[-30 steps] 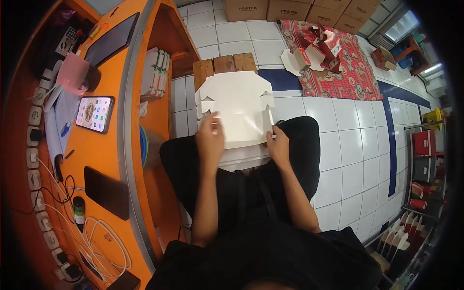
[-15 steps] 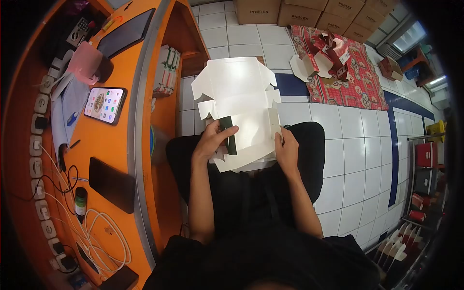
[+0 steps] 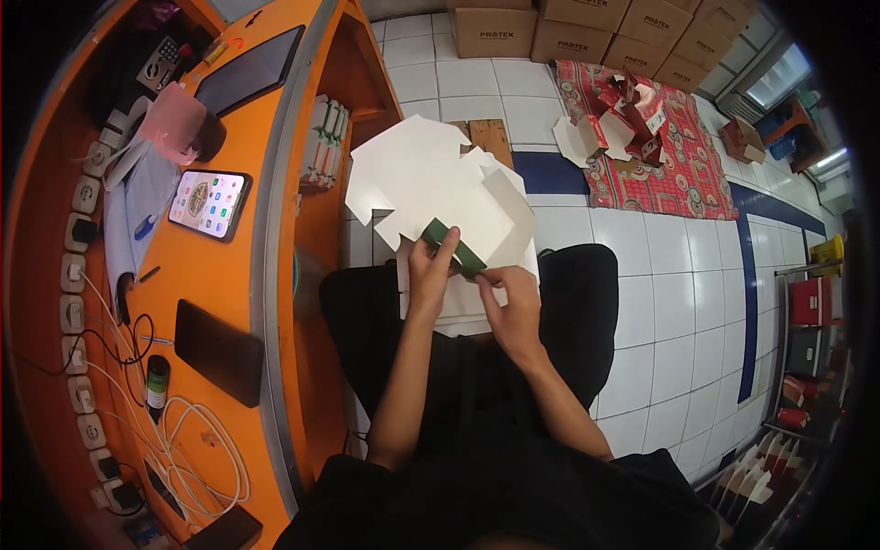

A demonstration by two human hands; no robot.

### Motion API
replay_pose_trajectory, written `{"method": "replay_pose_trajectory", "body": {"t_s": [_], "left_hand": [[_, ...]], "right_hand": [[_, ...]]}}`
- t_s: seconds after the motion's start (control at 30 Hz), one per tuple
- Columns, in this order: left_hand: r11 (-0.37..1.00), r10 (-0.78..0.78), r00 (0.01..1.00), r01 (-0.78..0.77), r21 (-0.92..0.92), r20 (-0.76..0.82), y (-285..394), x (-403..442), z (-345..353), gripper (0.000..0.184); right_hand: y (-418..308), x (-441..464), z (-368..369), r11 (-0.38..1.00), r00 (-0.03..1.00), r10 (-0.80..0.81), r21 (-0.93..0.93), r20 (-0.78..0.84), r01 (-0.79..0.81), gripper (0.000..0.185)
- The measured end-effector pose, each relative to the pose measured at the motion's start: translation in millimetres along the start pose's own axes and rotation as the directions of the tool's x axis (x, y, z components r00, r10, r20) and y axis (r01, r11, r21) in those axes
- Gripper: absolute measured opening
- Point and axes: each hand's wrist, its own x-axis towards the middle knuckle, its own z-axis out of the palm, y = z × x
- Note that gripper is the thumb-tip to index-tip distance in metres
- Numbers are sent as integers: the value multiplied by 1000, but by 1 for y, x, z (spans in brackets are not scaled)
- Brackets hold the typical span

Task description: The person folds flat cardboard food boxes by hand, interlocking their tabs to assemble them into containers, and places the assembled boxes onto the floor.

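A white cardboard sheet with notched flaps (image 3: 435, 188) is tilted above the lap, turned toward the upper left. Its near side flap is folded up and shows a green outer face (image 3: 454, 246). My left hand (image 3: 433, 270) grips this green flap, the thumb lying over it. At the flap's right end, my right hand (image 3: 511, 307) pinches the cardboard with bent fingers. The sheet's right flap (image 3: 509, 209) stands partly raised. More white cardboard (image 3: 458, 316) lies beneath on the lap.
On the left, an orange desk (image 3: 215, 293) holds a lit phone (image 3: 209, 203), a tablet (image 3: 252, 71), a dark device (image 3: 218, 353) and cables. A wooden stool (image 3: 489, 137) stands ahead. Red boxes (image 3: 632, 115) lie on a patterned mat (image 3: 701, 174); cartons (image 3: 495, 35) stand behind.
The white sheet has turned counter-clockwise, its far end swinging left. My right hand has moved from the sheet's right edge to the green flap, beside my left hand.
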Motion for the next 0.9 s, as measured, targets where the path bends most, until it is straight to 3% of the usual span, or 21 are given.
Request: {"method": "replay_pose_trajectory", "body": {"t_s": [0.03,0.13,0.27,0.33,0.37,0.43,0.47,0.57,0.63,0.67,0.73,0.77,0.83,0.9], "left_hand": [[1000,32,999,-32,1,14,-3,-2,1,42],[995,89,995,-90,32,37,-11,-5,5,39],[960,150,968,-192,204,202,-29,0,-5,40],[979,83,975,-118,164,207,-27,0,-6,44],[985,-59,977,23,170,207,-22,0,-13,54],[992,-61,991,48,113,116,-23,7,-25,58],[996,-67,997,66,55,27,-23,11,-31,62],[972,-11,999,23,234,-52,-1,23,-39,62],[868,67,990,3,496,-123,5,38,-44,57],[869,68,990,3,496,-124,5,39,-46,57],[692,228,972,-123,711,-53,14,38,-44,56],[690,227,972,-124,713,-51,18,37,-43,56],[603,76,997,-27,797,-24,20,33,-45,53],[662,163,983,-47,748,-82,14,27,-42,50]], "right_hand": [[-4,3,3,997,995,72,12,-71,-72,11],[-4,5,6,981,981,190,-30,-36,-191,9],[3,5,8,987,996,75,-145,44,-68,12],[1,5,10,992,995,90,-88,-38,-93,13],[4,3,11,992,995,89,-87,-38,-92,13],[14,-2,13,938,940,304,125,156,-324,14],[17,-3,16,938,941,302,128,152,-322,14],[15,-6,21,895,856,411,42,315,-445,25],[18,-8,30,910,857,396,-13,330,-415,26],[21,-8,36,924,861,377,-71,341,-376,27],[23,-7,47,920,864,391,-112,319,-375,28],[24,-6,52,926,863,377,-136,336,-352,29],[26,-7,62,930,860,367,-157,353,-333,29],[30,-8,71,924,838,382,-145,390,-354,33]]}}
